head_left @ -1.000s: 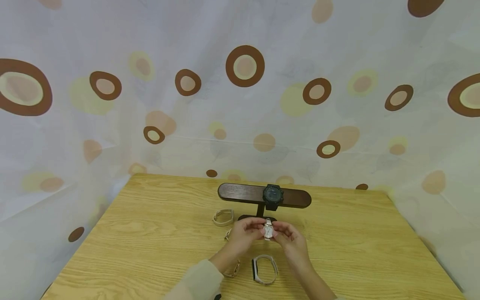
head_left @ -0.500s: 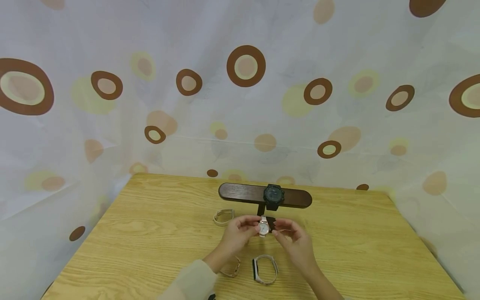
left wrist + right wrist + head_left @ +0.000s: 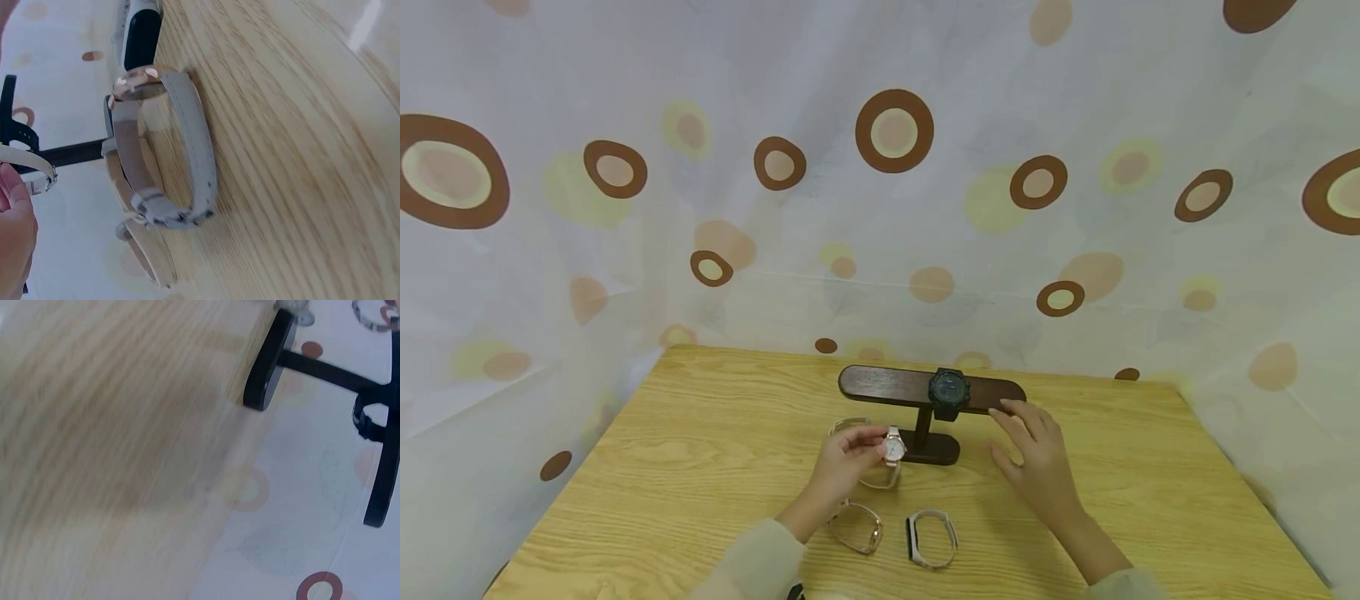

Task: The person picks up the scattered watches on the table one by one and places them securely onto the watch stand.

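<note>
Wood-grain table (image 3: 1112,475): your left hand (image 3: 840,462) pinches the white-dialled watch (image 3: 893,449), long axis near-upright, left of the stand's post (image 3: 923,424); right hand (image 3: 1040,465) farther off, fingers spread.

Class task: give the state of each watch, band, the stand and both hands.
White-strapped watch: held, dial showing
Left hand: pinching that watch
Right hand: holding nothing
Stand: upright
Black watch: on the stand's bar
Rose-gold watch: looped, on table
Fitness band: looped, screen dark, on table
Near pale band: partly hidden
Far pale band: partly hidden
</note>
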Demonstrator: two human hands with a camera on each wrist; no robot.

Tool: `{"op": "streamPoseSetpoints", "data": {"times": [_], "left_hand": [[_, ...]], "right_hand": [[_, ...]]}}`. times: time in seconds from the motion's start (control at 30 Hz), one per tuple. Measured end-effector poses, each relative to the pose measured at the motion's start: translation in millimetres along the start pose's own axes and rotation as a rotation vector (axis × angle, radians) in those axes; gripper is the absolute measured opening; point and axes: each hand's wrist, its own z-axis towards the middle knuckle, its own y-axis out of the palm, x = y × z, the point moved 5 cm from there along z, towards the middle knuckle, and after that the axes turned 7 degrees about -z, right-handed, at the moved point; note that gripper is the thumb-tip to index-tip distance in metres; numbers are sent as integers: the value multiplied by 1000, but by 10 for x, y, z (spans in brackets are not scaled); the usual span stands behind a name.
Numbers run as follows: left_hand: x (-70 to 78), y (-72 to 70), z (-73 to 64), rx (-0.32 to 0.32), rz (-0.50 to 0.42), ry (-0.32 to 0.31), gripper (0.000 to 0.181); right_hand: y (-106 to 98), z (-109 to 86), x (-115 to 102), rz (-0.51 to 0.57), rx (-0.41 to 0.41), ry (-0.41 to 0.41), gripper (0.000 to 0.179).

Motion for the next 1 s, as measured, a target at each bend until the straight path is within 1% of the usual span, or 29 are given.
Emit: {"op": "streamPoseSetpoints", "data": {"times": [0.1, 0.23, 0.3, 0.37, 0.5, 0.57, 0.63, 0.77, 1.0], "left_hand": [[-7, -86, -2, 31, -11, -16, 28], [-11, -190, 5, 68, -20, -13, 28], [-12, -237, 11, 86, -14, -7, 28], [-21, -285, 19, 103, -7, -5, 28], [-40, -377, 42, 136, -22, -25, 28], [-39, -423, 52, 153, -30, -28, 28], [-31, -468, 61, 168, -32, -29, 27], [5, -548, 77, 191, -27, -25, 28], [103, -682, 147, 228, -40, -10, 29]], "right_hand": [[31, 34, 119, -49, -16, -25, 56], [96, 64, 230, -78, -65, -60, 60], [136, 69, 265, -82, -106, -74, 62], [177, 75, 289, -79, -151, -80, 61], [241, 96, 313, -81, -234, -75, 49], [260, 112, 323, -88, -260, -68, 53], [269, 128, 332, -91, -272, -62, 58], [266, 156, 344, -89, -285, -65, 55], [252, 202, 325, -95, -286, -103, 54]]}}
